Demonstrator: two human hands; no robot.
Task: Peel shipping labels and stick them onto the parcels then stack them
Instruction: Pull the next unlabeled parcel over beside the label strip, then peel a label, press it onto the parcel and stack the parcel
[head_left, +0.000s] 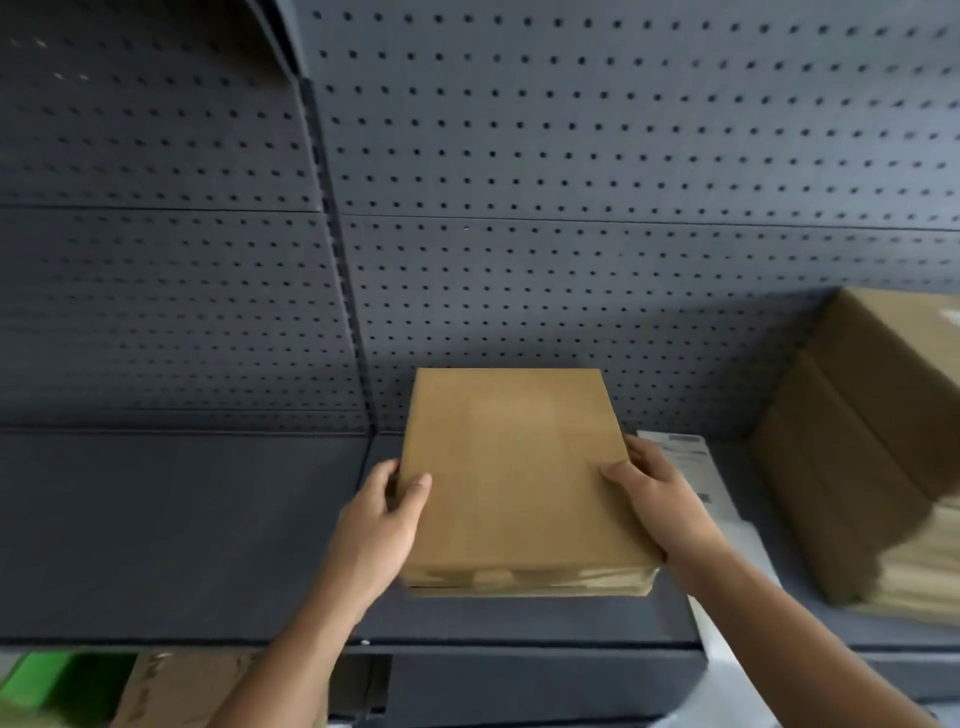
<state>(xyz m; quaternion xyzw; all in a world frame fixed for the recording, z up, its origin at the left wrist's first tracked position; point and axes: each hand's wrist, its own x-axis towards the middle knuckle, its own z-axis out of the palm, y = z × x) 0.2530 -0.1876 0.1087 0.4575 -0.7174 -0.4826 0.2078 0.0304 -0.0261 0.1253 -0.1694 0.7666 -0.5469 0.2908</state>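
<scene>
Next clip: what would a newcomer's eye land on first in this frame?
First comes the brown parcel at centre, gripped at its sides by the left hand and the right hand at the dark shelf. At right stands a stack of similar parcels, with a white label sheet lying between the two. A grey pegboard fills the background.

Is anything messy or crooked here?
A little: the white label sheet beside the parcel hangs over the front edge of the shelf, so it could slide off. Nothing looks torn or spilled.
</scene>
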